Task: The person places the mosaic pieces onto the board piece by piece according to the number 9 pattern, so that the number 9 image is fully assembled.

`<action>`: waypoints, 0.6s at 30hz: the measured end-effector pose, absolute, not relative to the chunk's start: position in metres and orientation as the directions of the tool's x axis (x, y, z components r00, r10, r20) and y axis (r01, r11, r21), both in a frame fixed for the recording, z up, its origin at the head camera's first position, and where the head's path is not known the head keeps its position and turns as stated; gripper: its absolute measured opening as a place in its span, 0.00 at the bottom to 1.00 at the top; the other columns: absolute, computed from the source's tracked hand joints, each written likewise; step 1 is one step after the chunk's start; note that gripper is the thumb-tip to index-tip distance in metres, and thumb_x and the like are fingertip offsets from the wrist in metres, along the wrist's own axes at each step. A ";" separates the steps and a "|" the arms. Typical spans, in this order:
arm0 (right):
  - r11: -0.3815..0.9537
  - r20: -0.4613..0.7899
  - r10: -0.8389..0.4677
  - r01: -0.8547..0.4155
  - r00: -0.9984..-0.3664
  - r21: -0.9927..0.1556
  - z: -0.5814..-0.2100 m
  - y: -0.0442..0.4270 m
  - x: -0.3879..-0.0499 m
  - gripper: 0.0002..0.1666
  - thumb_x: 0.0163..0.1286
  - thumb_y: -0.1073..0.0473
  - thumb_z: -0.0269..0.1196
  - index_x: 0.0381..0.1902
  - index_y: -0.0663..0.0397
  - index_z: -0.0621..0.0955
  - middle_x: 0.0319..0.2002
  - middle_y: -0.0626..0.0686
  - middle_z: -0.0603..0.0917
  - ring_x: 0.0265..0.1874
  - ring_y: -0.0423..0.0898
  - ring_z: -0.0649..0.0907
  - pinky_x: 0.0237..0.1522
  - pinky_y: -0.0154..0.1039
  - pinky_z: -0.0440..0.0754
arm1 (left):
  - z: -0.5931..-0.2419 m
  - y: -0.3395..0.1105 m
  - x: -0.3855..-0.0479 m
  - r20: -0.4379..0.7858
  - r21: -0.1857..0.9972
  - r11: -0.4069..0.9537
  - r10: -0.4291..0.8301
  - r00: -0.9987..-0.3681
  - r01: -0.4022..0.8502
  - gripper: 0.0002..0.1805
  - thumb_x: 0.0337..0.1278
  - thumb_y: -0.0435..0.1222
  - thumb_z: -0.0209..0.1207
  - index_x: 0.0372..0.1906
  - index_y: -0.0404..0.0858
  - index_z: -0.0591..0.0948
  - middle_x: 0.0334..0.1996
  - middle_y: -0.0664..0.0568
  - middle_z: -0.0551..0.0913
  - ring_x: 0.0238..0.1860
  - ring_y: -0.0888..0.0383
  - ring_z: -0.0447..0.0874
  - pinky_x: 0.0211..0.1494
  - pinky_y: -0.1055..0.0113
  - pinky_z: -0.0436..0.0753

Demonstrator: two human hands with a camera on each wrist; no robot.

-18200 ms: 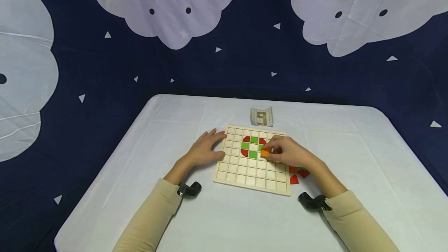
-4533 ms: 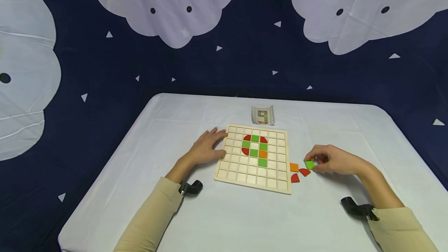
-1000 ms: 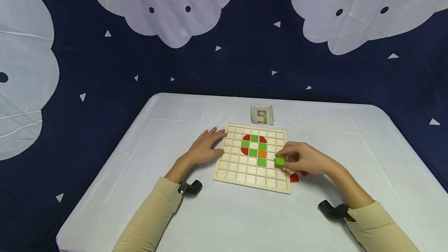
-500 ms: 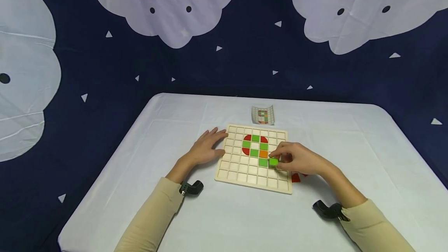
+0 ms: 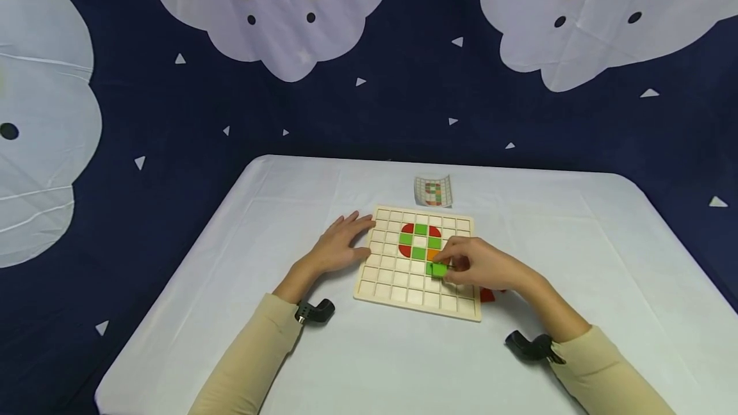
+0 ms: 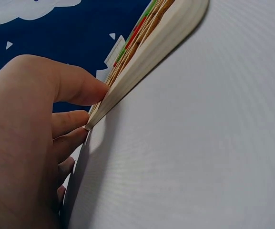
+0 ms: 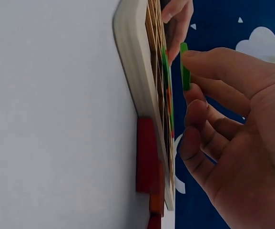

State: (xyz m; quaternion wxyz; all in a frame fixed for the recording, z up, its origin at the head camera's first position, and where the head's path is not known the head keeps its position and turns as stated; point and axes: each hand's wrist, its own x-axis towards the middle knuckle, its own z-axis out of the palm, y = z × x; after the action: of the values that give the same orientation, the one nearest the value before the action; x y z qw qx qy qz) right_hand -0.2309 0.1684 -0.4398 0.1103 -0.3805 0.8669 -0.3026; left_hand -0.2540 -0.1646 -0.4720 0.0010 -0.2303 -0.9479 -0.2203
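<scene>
My right hand (image 5: 481, 262) pinches a green square tile (image 7: 185, 67) between thumb and fingers. In the right wrist view the tile is held apart from the wooden grid board (image 5: 398, 288), over its surface. Seen from the head, it overlaps the lowest green tile on the board and sits just below the orange tile (image 5: 432, 254). Red quarter-round tiles (image 5: 406, 251) and green squares fill cells round one bare cell. My left hand (image 5: 340, 245) has its fingers spread, and its thumb and fingertips touch the board's left edge.
A small pattern card (image 5: 434, 192) with curled edges lies behind the board. Loose red pieces (image 7: 146, 155) and an orange piece (image 7: 157, 193) lie against the board's right side, partly hidden by my right arm in the head view. White cloth covers the table (image 5: 323, 364).
Since 4.5 seconds ago the right hand has carried the green tile left from beside the board to over it, moving further left in the last second. The left hand stays put.
</scene>
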 end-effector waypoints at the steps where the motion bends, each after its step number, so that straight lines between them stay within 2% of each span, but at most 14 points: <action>1: 0.529 0.038 -0.727 -0.594 -0.686 -0.606 -0.440 0.168 -0.230 0.18 0.60 0.56 0.69 0.49 0.42 0.85 0.37 0.42 0.79 0.30 0.41 0.75 0.29 0.34 0.75 | -0.472 -0.165 -0.254 0.104 0.419 0.796 0.435 -0.894 0.436 0.36 0.53 0.49 0.57 0.70 0.47 0.68 0.72 0.57 0.61 0.74 0.55 0.46 0.74 0.60 0.41; 7: 0.540 0.022 -0.735 -0.606 -0.677 -0.584 -0.440 0.164 -0.228 0.18 0.60 0.55 0.69 0.50 0.40 0.84 0.39 0.39 0.79 0.31 0.40 0.76 0.31 0.33 0.76 | -0.471 -0.165 -0.255 0.108 0.414 0.797 0.437 -0.893 0.440 0.35 0.54 0.48 0.56 0.70 0.47 0.68 0.72 0.57 0.61 0.74 0.55 0.46 0.74 0.60 0.41; 13: 0.531 0.049 -0.753 -0.651 -0.656 -0.542 -0.440 0.161 -0.224 0.18 0.60 0.53 0.69 0.49 0.41 0.85 0.37 0.39 0.79 0.31 0.39 0.75 0.32 0.33 0.75 | -0.470 -0.165 -0.257 0.125 0.401 0.798 0.440 -0.889 0.450 0.35 0.54 0.48 0.57 0.69 0.47 0.68 0.71 0.56 0.62 0.74 0.55 0.47 0.74 0.60 0.42; 18: 0.539 0.020 -0.759 -0.646 -0.651 -0.541 -0.442 0.158 -0.221 0.17 0.60 0.52 0.69 0.49 0.40 0.85 0.36 0.39 0.78 0.30 0.39 0.76 0.31 0.33 0.75 | -0.471 -0.165 -0.254 0.112 0.402 0.801 0.439 -0.891 0.445 0.35 0.54 0.48 0.57 0.69 0.46 0.68 0.71 0.56 0.62 0.74 0.54 0.47 0.74 0.59 0.42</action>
State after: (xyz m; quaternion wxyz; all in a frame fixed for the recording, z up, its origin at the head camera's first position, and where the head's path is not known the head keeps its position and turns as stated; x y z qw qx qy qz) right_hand -0.2212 0.1582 -0.4423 0.1088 -0.4035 0.8705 -0.2600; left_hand -0.2539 -0.1652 -0.4707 0.0064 -0.2329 -0.9488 -0.2133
